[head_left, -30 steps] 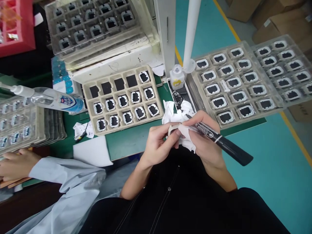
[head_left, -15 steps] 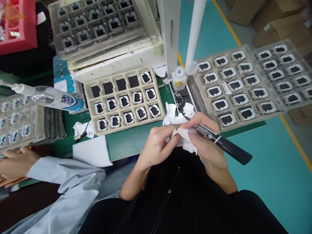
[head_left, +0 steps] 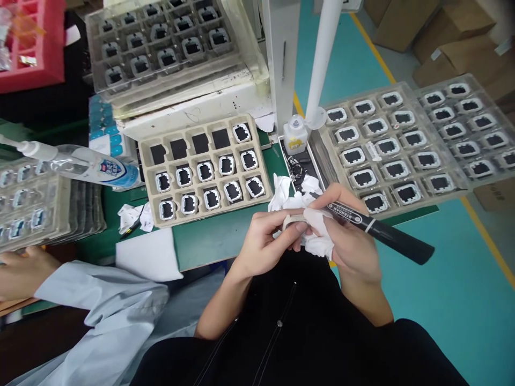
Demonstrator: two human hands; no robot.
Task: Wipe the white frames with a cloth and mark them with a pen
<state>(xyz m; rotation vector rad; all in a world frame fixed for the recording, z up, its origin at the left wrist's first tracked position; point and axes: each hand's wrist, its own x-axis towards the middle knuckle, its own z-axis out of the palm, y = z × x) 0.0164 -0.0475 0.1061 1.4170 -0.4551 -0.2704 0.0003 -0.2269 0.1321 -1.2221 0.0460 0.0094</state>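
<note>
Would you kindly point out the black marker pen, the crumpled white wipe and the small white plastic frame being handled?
black marker pen (head_left: 378, 232): head view, on the middle of its barrel.
crumpled white wipe (head_left: 319, 244): head view, on the folds below the right hand's fingers.
small white plastic frame (head_left: 293, 219): head view, on its top edge.

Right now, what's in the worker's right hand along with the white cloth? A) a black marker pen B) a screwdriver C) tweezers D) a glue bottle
A: the right hand grips a black marker pen with white lettering on the barrel, its capped end pointing out to the right, while its fingers press the white cloth against the small white part held by the left hand.
</note>
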